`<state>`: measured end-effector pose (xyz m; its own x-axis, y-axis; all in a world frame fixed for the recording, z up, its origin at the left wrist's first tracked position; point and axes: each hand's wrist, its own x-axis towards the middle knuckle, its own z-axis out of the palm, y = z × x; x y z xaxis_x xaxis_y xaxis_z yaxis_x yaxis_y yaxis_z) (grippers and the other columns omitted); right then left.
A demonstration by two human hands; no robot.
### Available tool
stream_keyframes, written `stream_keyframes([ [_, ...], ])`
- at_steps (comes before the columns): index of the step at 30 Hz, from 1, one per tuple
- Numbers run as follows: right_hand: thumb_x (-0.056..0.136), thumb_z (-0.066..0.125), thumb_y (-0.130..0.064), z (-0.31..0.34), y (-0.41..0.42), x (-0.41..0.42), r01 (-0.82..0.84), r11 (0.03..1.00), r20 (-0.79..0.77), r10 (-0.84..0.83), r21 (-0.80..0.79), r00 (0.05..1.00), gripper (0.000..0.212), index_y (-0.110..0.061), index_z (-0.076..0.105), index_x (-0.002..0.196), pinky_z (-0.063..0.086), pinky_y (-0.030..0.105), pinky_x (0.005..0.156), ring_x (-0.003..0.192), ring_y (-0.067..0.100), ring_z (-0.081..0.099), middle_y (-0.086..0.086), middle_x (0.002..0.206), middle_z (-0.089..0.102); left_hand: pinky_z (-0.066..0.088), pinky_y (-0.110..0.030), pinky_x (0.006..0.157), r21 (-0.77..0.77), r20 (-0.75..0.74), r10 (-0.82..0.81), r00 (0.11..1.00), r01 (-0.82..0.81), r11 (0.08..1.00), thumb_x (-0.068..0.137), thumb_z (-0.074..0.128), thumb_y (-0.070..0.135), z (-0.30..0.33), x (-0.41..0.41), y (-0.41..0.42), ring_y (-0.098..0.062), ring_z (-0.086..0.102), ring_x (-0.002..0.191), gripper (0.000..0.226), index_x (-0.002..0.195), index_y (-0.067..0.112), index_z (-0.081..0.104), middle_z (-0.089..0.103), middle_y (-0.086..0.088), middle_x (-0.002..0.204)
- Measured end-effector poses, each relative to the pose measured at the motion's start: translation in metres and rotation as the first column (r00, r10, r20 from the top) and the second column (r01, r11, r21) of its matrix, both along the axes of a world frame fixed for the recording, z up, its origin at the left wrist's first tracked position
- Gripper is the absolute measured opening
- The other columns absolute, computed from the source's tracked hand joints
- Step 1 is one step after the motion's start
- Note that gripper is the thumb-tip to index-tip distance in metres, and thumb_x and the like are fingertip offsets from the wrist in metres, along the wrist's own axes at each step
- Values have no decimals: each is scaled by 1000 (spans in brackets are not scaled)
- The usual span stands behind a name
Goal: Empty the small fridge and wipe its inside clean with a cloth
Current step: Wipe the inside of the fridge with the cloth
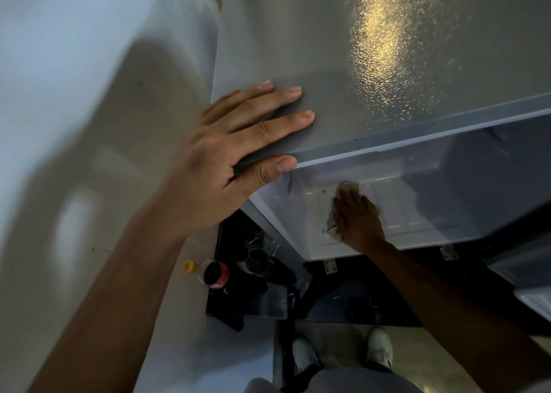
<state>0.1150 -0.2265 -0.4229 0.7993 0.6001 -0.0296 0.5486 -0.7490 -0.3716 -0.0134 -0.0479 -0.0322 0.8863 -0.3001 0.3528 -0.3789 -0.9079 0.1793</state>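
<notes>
I look down on the small grey fridge from above, its door swung open at the right. My left hand lies flat on the fridge's top near the front left corner, fingers straight, thumb over the front edge. My right hand reaches inside the white interior and presses a pale cloth against the floor of the compartment. The cloth peeks out past the fingertips and at the hand's left side. No food shows inside the part of the fridge I can see.
A dark soda bottle with a yellow cap stands on the floor left of the fridge, beside dark items on a black stand. The open door hangs at the right. A white wall runs along the left. My shoes are below.
</notes>
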Motion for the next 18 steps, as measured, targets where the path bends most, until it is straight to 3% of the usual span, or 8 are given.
stream_keyframes([
  [4, 96, 37, -33, -5, -10, -17, -11, 999, 40, 10, 38, 999, 52, -6, 62, 133, 28, 48, 114, 134, 40, 52, 18, 144, 55, 35, -56, 118, 8, 9, -1, 1000, 1, 1000, 102, 56, 33, 1, 1, 0, -26, 40, 148, 43, 142, 15, 55, 49, -6, 154],
  [10, 102, 33, -46, -18, -50, -58, -59, 993, 65, 52, 106, 997, 57, -11, 50, 145, 28, 55, 118, 145, 35, 37, 13, 156, 42, 36, -56, 118, 11, 18, -6, 1000, 6, 1000, 102, 56, 33, -1, 1, 1, -27, 41, 147, 44, 141, 14, 55, 50, -7, 153],
  [13, 106, 26, -40, -14, -48, -50, -53, 987, 80, 42, 150, 996, 56, -8, 56, 139, 31, 54, 115, 140, 37, 45, 15, 149, 50, 36, -54, 119, 17, 23, -10, 1000, 10, 1000, 102, 54, 35, 1, 2, 0, -27, 41, 147, 44, 140, 14, 55, 50, -8, 152],
  [18, 87, 43, -30, -3, -15, -4, -60, 993, -1, 61, 106, 998, 54, -1, 62, 129, 34, 51, 110, 127, 47, 55, 24, 137, 59, 36, -55, 118, 19, 12, 0, 1000, 0, 1000, 102, 55, 34, 1, 2, 0, -27, 41, 147, 44, 141, 13, 55, 49, -8, 153],
])
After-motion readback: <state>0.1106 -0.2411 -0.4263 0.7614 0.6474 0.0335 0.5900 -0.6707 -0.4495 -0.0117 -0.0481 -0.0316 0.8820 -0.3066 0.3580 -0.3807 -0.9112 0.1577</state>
